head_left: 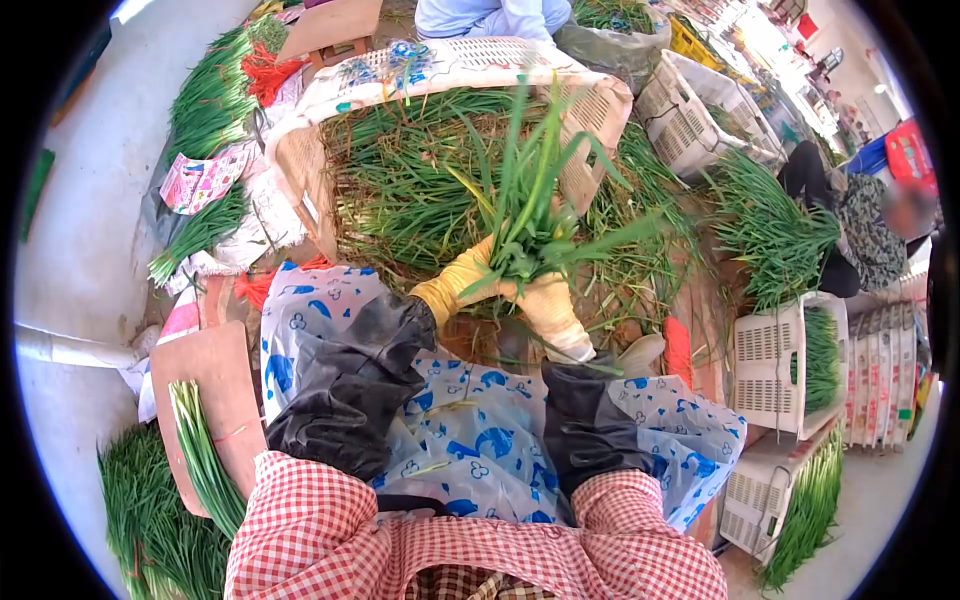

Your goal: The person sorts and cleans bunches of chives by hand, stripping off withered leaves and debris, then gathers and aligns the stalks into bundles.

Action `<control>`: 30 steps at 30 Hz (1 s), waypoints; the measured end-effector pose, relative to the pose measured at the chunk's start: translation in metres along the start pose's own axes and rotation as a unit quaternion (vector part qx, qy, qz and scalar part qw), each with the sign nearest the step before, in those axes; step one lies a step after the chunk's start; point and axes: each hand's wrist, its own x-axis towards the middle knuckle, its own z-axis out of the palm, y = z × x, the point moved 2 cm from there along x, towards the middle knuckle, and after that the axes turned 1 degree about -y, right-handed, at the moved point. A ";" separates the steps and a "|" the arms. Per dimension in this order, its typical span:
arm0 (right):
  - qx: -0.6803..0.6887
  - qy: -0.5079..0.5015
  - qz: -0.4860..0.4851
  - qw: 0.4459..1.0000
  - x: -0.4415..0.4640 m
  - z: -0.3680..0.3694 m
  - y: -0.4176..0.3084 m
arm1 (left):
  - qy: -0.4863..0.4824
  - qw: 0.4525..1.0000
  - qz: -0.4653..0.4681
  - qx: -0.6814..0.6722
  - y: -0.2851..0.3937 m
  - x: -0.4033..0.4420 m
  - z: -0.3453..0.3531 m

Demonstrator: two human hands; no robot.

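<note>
Both my hands wear yellow gloves and come together in front of the crate. My left hand (pixel 460 285) is closed at the lower left of a loose bunch of garlic chives (pixel 535 225). My right hand (pixel 550 310) grips the same bunch from the right, near its base. The long green leaves fan upward and outward, some blurred by motion. Behind the bunch stands a large white plastic crate (pixel 300 180) with a tangled heap of chives (pixel 410 170) in it. Fingertips of both hands are partly hidden by leaves.
Loose chives (pixel 640 220) litter the floor right of the crate. A brown board (pixel 215 375) with a small bundle lies at left. White crates (pixel 770 370) of chives stand at right. One person sits at far right, another beyond the crate. A blue-patterned plastic apron (pixel 470 420) covers my lap.
</note>
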 end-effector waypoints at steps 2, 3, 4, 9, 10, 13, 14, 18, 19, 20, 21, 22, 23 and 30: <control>0.086 0.037 -0.022 0.995 -0.002 0.008 0.004 | -0.160 0.920 -0.072 -0.351 -0.006 -0.004 0.006; 0.125 0.059 0.000 0.990 -0.001 0.005 0.012 | -0.072 0.993 -0.080 0.050 0.004 -0.007 0.004; 0.165 0.082 0.021 0.983 0.000 0.002 0.019 | -0.024 0.890 -0.156 0.429 0.013 -0.012 0.001; 0.046 0.124 0.028 0.991 -0.007 -0.007 0.014 | 0.002 0.961 -0.068 0.270 0.046 -0.035 0.015; 0.036 0.105 0.029 0.993 -0.007 -0.008 0.013 | 0.028 0.969 -0.064 0.238 0.049 -0.036 0.012; 0.064 0.104 0.046 0.992 -0.015 -0.006 0.015 | 0.044 0.970 0.015 0.238 0.038 -0.039 0.006; 0.062 0.103 0.047 0.992 -0.016 -0.006 0.016 | 0.058 0.964 0.023 0.258 0.036 -0.041 0.006; -0.001 0.101 0.032 0.994 -0.021 -0.011 0.009 | 0.087 0.915 0.119 0.376 0.025 -0.041 -0.006; -0.038 0.105 0.048 0.993 -0.023 -0.011 0.004 | 0.109 0.809 0.059 0.575 0.033 -0.048 -0.005; -0.038 0.105 0.050 0.992 -0.023 -0.009 0.000 | 0.110 0.809 0.058 0.574 0.027 -0.049 -0.010; -0.025 0.093 0.031 0.995 -0.023 -0.005 -0.005 | 0.071 0.795 0.079 0.598 0.022 -0.051 -0.009; -0.013 0.081 0.011 0.997 -0.023 -0.002 -0.007 | 0.031 0.778 0.099 0.619 0.017 -0.055 -0.010; -0.041 0.052 0.055 0.996 -0.025 -0.011 0.006 | 0.037 0.783 0.062 0.617 0.008 -0.054 -0.009; 0.020 0.034 -0.016 0.999 -0.011 0.013 0.007 | -0.068 0.957 0.109 0.261 -0.027 -0.028 0.000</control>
